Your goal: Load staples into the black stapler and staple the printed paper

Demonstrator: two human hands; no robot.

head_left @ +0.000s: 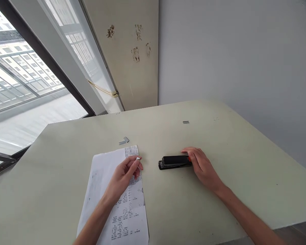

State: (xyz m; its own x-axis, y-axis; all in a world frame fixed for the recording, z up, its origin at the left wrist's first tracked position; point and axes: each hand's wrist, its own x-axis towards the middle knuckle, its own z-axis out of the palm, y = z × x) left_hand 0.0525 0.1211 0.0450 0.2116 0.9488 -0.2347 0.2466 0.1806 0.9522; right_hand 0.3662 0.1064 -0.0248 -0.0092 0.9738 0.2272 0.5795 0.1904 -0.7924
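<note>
My left hand is above the printed paper sheets, its thumb and forefinger pinched on a small, shiny strip of staples. Only the end of that strip shows. To the right, a black stapler lies on the table with its front end pointing left. My right hand grips the rear end of the stapler, where a bit of red shows beside the thumb. The fingers behind the stapler are partly hidden.
Two short staple strips lie just beyond the paper. Another staple strip sits farther back on the pale table. A grey wall borders the table, and a glass window stands at the left.
</note>
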